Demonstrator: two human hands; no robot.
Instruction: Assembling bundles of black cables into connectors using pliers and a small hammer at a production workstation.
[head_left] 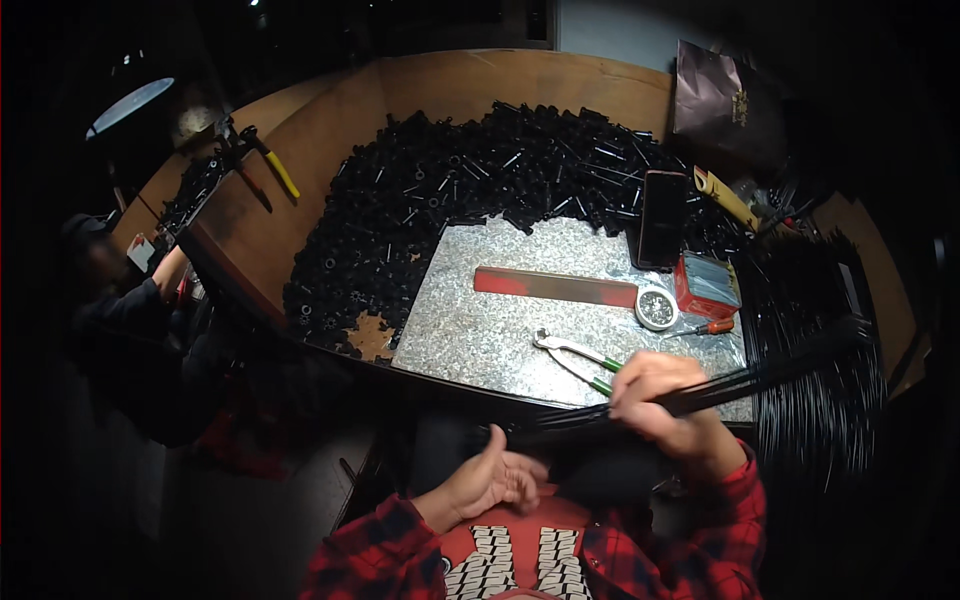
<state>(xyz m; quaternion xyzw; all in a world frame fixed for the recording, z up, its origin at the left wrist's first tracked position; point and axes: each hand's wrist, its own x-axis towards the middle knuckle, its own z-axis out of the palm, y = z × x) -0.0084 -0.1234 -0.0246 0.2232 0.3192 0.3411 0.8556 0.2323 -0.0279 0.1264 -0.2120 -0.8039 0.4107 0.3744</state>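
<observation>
My right hand [658, 398] is closed around a bundle of long, thin black strips [775, 368], which slants from upper right to lower left across the front of the worktop. Near the bundle's left end, which is dark and blurred, my left hand [488, 484] stays open with the thumb raised and nothing visible in it. Just beyond my right hand, pincers [572, 360] with green handles lie on the speckled grey board [450, 330]. Farther back rests a flat, worn red bar [550, 285], its right end beside a round dial [657, 307].
A heap of small black parts [500, 165] fills the wooden-walled back. At right are a dark phone [661, 220], red box [708, 290], screwdriver [712, 327], paper bag [725, 110] and more black strips [815, 400]. Yellow-handled pliers [282, 174] hang left, near another person [135, 330].
</observation>
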